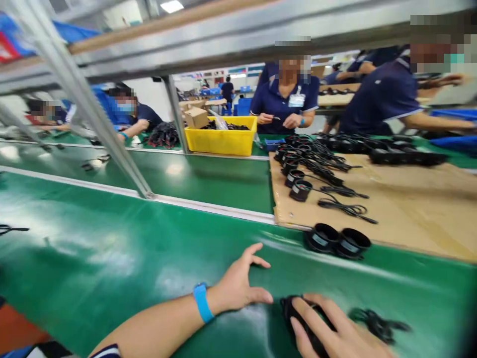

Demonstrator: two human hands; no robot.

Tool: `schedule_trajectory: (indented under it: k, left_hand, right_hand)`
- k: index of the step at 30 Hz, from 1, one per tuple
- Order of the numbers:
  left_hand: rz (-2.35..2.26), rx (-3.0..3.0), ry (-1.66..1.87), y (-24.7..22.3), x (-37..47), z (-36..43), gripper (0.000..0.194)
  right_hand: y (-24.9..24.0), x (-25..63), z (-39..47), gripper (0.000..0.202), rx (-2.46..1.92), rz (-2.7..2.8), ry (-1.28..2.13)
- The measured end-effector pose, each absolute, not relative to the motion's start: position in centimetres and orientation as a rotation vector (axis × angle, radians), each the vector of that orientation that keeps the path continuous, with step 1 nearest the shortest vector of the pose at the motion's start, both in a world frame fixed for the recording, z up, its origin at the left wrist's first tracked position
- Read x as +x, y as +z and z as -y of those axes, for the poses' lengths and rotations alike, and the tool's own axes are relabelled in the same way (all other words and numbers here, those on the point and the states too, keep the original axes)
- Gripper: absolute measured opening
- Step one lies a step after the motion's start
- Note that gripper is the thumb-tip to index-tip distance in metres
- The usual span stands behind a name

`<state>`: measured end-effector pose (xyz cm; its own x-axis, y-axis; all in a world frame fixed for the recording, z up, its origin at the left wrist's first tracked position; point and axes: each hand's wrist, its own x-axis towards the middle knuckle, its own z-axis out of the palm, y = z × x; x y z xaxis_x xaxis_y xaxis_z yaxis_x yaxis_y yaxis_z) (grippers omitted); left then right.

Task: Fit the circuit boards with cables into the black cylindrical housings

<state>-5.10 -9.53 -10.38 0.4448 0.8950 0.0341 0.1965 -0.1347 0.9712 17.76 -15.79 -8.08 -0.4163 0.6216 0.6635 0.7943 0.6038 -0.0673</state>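
Observation:
Over the green table (149, 238), my left hand (242, 281) has its fingers spread with nothing between them; a blue band circles its wrist. My right hand (324, 323) is wrapped over a round black housing (288, 308) at the bottom, right of my left hand. Fingers cover much of that housing. Beside my right hand lies a coiled black cable (380, 323). Farther back, two black round housings (322, 237) with pale labels stand side by side at the edge of a cardboard sheet (410, 209).
Several black housings with coiled cables (320, 159) cover the cardboard's left part. A yellow bin (223, 141) stands behind the metal-framed shelf post (175, 112). Across the bench a person (285, 99) holds something small; other people sit left and right. A shelf beam (223, 44) crosses above.

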Motion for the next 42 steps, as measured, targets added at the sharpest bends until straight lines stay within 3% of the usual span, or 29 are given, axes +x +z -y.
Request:
schedule_trajectory:
  k: [5, 6, 9, 11, 15, 18, 23, 26, 30, 35, 39, 42]
  left_hand:
    - [-0.947, 1.681, 0.802, -10.4, -5.3, 9.2, 0.123]
    - [-0.945, 1.697, 0.799, -10.5, -5.3, 9.2, 0.122]
    - [-0.918, 1.778, 0.786, -10.8, -5.4, 9.3, 0.119]
    - [-0.88, 1.885, 0.799, -11.0, -5.4, 9.4, 0.113]
    - [-0.703, 2.201, 0.931, -11.2, -4.7, 9.6, 0.089]
    - [-0.606, 2.349, 1.005, -11.2, -4.1, 9.9, 0.082]
    - [-0.529, 2.424, 0.973, -10.7, -3.9, 10.3, 0.058]
    - [-0.533, 2.387, 0.921, -10.5, -4.0, 10.5, 0.054]
    - [-0.55, 2.324, 0.795, -10.5, -4.2, 10.6, 0.063]
    - [-0.565, 2.177, 0.779, -10.4, -4.9, 10.5, 0.126]
    - [-0.684, 1.918, 0.978, -10.9, -5.4, 10.3, 0.125]
    - [-0.706, 1.882, 0.977, -11.1, -5.4, 10.2, 0.124]
  right_hand:
    - [-6.8, 15.5, 16.2, 0.014, -1.34, 2.483, -0.21]
    - [-6.9, 15.5, 16.2, 0.024, -1.384, 2.52, -0.149]
    - [-6.2, 17.3, 16.1, 0.093, -1.392, 2.494, 0.085]
    - [-5.2, 19.4, 16.2, 0.112, -1.361, 2.418, 0.241]
    - [-4.1, 22.2, 15.9, 0.074, -1.28, 2.338, 0.442]
    - [-4.7, 22.0, 15.7, 0.051, -1.164, 2.315, 0.424]
    - [-5.9, 20.3, 16.3, 0.05, -1.131, 2.293, 0.177]
    - [-6.3, 19.7, 16.7, 0.055, -1.18, 2.29, 0.131]
    - [-7.2, 19.0, 16.7, 0.051, -1.216, 2.259, 0.18]
    - [-7.5, 18.4, 16.3, 0.033, -1.096, 2.056, 0.133]
    - [-7.6, 17.8, 16.2, 0.038, -1.085, 2.046, 0.087]
    - [-7.8, 17.7, 16.1, 0.04, -1.185, 2.179, 0.243]
